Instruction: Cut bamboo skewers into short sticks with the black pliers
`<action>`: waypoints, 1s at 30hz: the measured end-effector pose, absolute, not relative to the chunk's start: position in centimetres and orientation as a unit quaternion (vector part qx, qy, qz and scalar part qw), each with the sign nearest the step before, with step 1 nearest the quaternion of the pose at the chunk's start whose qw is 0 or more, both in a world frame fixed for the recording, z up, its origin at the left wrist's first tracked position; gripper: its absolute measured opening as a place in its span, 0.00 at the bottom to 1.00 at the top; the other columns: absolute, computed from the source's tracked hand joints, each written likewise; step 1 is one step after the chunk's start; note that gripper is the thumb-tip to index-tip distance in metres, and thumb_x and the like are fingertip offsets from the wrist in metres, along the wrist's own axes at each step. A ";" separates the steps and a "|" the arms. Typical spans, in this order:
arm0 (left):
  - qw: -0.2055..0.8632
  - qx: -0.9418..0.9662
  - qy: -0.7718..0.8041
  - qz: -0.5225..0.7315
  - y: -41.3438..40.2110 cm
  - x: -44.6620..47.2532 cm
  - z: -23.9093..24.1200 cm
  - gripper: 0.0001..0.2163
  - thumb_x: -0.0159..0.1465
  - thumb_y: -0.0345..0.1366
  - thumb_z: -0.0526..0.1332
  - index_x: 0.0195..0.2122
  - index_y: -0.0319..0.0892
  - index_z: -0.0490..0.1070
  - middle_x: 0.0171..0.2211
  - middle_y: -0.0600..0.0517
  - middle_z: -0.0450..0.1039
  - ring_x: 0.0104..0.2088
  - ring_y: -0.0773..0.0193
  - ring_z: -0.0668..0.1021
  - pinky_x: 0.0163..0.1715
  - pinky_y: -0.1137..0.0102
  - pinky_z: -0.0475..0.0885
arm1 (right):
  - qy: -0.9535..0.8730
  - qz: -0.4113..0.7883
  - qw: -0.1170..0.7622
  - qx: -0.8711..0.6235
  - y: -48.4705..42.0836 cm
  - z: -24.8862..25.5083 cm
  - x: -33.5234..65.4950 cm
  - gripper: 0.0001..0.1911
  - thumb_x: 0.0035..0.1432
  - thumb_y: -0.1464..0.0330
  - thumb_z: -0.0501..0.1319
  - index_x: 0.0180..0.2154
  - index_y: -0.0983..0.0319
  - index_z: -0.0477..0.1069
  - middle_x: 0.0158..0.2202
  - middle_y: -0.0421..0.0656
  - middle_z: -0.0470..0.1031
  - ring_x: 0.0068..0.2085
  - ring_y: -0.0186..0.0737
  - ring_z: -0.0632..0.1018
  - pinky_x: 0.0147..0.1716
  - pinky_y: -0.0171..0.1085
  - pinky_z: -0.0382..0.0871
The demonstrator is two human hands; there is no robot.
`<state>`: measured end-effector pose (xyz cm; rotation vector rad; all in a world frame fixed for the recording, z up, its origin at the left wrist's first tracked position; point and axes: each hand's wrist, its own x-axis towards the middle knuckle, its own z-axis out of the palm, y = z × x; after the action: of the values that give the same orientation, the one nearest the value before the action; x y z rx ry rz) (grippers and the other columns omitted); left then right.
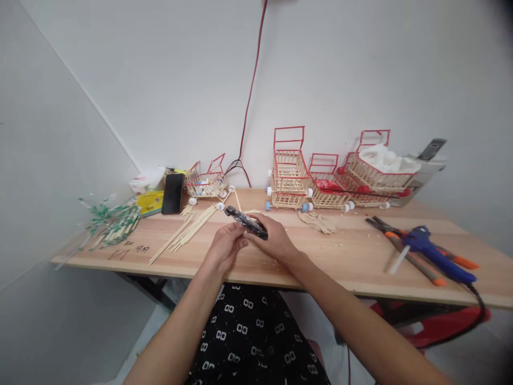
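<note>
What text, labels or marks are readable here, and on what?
Nothing legible.
Handwritten black pen marks on the wooden table, left front: too blurred to read.
Yellow pack by the phone: print too small.
Repeating white square motif on the black garment: pattern, not text.

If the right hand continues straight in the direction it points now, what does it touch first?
The right hand points left and slightly away, holding a dark tool. Straight on, it would probably first meet the left hand, then the wooden sticks; depth is unclear.
</note>
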<state>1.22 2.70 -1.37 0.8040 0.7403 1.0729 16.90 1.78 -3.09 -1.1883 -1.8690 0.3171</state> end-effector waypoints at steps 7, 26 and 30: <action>0.703 0.372 0.333 0.506 2.5 1.7 -1.5 0.15 0.41 0.36 0.74 0.26 0.34 0.73 0.20 0.52 0.74 0.21 0.71 0.73 0.25 0.75 0.68 | -0.751 0.101 0.423 -0.496 2.0 -3.5 16.8 0.22 0.57 0.58 0.62 0.52 0.59 0.69 0.49 0.46 0.76 0.48 0.47 0.76 0.48 0.42 0.67; 0.566 0.500 0.388 0.528 3.1 -0.6 -2.3 0.14 0.47 0.41 0.71 0.28 0.35 0.74 0.24 0.47 0.78 0.25 0.63 0.78 0.30 0.70 0.71 | -0.760 0.140 0.389 -0.502 1.3 -2.2 16.4 0.18 0.57 0.54 0.60 0.42 0.60 0.72 0.39 0.44 0.78 0.39 0.44 0.76 0.39 0.38 0.67; 0.470 0.589 0.416 0.508 2.7 -3.6 -0.2 0.12 0.55 0.42 0.66 0.31 0.37 0.73 0.28 0.45 0.80 0.31 0.60 0.80 0.35 0.69 0.71 | -0.716 0.233 0.390 -0.530 1.0 -0.3 17.8 0.22 0.59 0.50 0.55 0.37 0.62 0.70 0.31 0.42 0.75 0.32 0.40 0.74 0.32 0.36 0.65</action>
<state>-3.62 2.75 -0.20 1.4442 1.0195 1.2451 17.78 1.02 -0.28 -1.3458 -1.8207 0.5927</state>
